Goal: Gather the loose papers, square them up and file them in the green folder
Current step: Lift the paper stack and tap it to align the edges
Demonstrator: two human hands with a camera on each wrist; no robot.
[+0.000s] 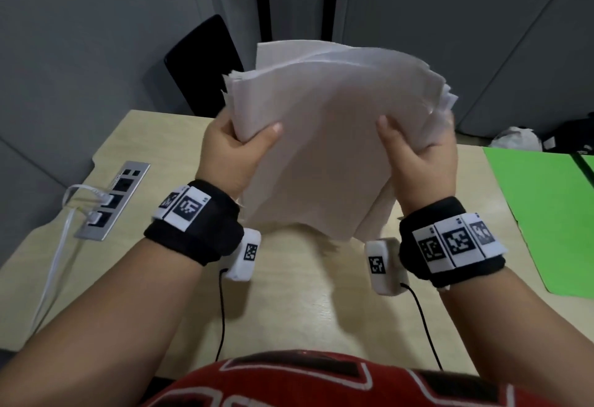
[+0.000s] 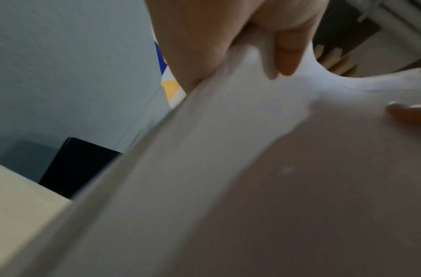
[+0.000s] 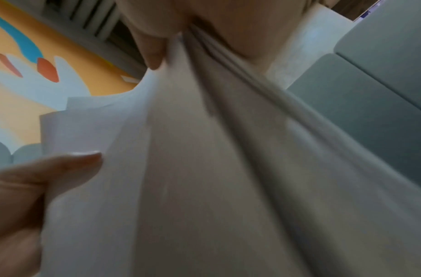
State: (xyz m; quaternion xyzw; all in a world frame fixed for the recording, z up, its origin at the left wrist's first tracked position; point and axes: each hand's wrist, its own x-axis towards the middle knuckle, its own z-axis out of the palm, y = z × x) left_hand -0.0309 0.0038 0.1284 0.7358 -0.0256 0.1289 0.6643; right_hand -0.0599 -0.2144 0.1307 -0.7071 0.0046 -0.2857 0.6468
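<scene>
A thick, uneven stack of white papers (image 1: 324, 136) is held upright above the desk, its top edges fanned and out of line. My left hand (image 1: 238, 152) grips its left edge, thumb on the near face. My right hand (image 1: 418, 155) grips the right edge the same way. The stack's lower edge hangs just above the tabletop. The left wrist view shows the papers (image 2: 228, 168) pinched under my left hand (image 2: 240, 46). In the right wrist view the sheets (image 3: 216, 178) run up into my right hand (image 3: 180, 28). The green folder (image 1: 546, 213) lies flat on the desk at the right.
The light wooden desk (image 1: 289, 294) has a metal socket panel (image 1: 112, 200) with white cables plugged in at the left. A black chair back (image 1: 205, 62) stands behind the desk. A white bag (image 1: 517, 139) and dark items sit beyond the folder.
</scene>
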